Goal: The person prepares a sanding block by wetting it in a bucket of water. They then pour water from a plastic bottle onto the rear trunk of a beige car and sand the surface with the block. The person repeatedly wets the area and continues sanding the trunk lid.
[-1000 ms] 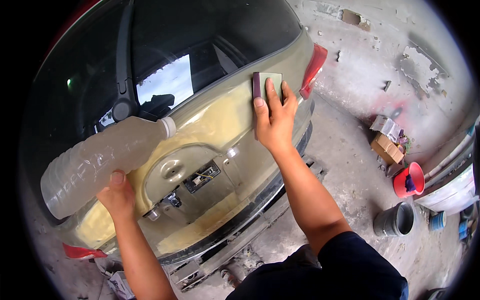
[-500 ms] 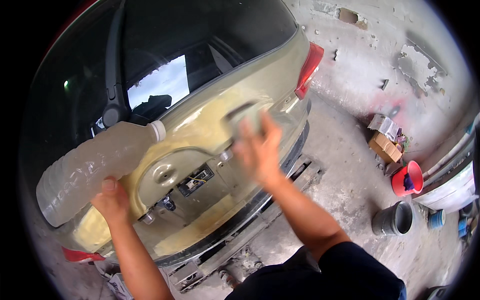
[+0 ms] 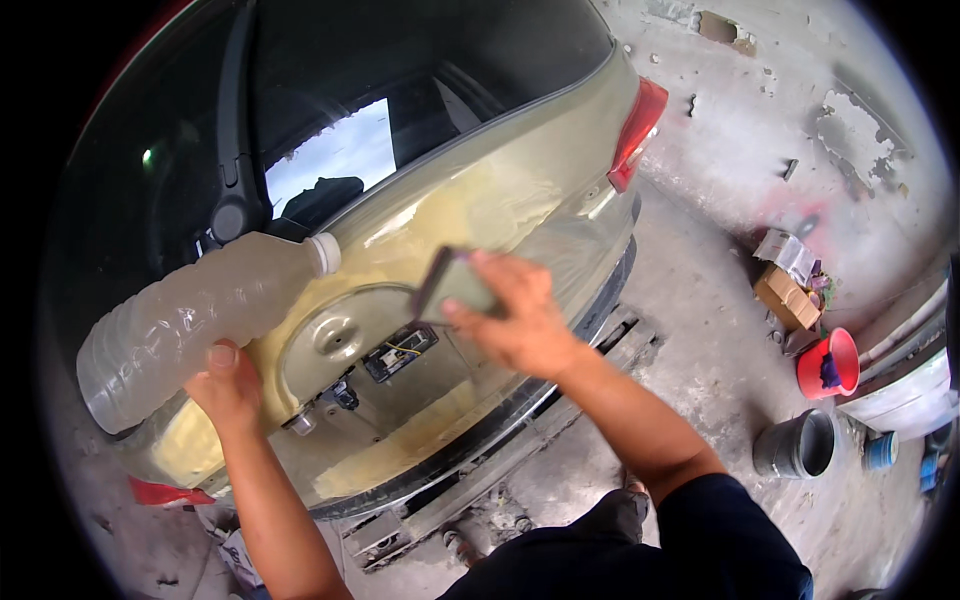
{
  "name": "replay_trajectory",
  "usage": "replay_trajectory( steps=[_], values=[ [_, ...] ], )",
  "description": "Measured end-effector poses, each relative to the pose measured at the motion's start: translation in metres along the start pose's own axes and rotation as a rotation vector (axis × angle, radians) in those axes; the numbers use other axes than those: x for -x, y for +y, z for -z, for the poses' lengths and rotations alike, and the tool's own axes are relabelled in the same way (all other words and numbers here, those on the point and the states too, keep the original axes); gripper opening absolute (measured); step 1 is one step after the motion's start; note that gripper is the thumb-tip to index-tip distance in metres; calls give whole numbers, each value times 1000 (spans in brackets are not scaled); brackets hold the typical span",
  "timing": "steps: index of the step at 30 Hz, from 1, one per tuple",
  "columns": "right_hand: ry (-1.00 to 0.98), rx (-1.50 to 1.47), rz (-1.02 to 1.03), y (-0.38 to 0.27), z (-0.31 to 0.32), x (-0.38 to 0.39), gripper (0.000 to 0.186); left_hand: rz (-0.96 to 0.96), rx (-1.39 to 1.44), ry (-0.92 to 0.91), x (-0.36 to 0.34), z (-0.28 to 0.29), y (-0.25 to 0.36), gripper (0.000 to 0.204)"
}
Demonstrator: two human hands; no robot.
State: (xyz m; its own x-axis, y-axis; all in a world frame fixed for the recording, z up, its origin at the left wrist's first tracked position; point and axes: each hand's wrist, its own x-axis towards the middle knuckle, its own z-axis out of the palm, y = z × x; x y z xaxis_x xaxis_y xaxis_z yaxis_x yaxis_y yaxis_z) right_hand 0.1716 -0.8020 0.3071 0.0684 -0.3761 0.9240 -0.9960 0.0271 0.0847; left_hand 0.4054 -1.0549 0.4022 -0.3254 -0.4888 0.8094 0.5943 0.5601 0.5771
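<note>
Grey sanding block (image 3: 447,285) gripped in right hand (image 3: 520,320), over tailgate (image 3: 500,200).

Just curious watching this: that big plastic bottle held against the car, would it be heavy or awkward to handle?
The bottle looks full of cloudy liquid, so probably heavy. Its ribbed sides likely aid the left hand. Round-bodied, it would probably roll if laid down.
</note>
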Motion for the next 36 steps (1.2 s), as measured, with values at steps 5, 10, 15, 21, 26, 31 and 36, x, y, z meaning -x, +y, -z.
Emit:
replay_trajectory(
  steps=[5, 10, 15, 21, 26, 31, 36],
  values=[
    [18, 9, -66, 29, 7, 17, 54, -22, -31, -23, -1, -4, 1, 77],
    [-37, -45, -148, -22, 3, -16, 50, -1, 13, -17, 1, -3, -2, 76],
    [75, -20, -402, -6, 10, -2, 47, -29, -9, -27, 2, 2, -1, 78],
    [109, 77, -418, 26, 9, -36, 48, 23, 36, 16, 4, 2, -6, 80],
    [95, 67, -390, 0, 5, 7, 50, -2, 9, 47, 3, -6, 1, 82],
    [92, 125, -426, 37, 9, -72, 48, -24, 51, 102, 3, 2, -7, 83],
    [76, 91, -399, 11, 10, 7, 49, -42, 2, 76, 4, 3, -7, 83]
  ],
)
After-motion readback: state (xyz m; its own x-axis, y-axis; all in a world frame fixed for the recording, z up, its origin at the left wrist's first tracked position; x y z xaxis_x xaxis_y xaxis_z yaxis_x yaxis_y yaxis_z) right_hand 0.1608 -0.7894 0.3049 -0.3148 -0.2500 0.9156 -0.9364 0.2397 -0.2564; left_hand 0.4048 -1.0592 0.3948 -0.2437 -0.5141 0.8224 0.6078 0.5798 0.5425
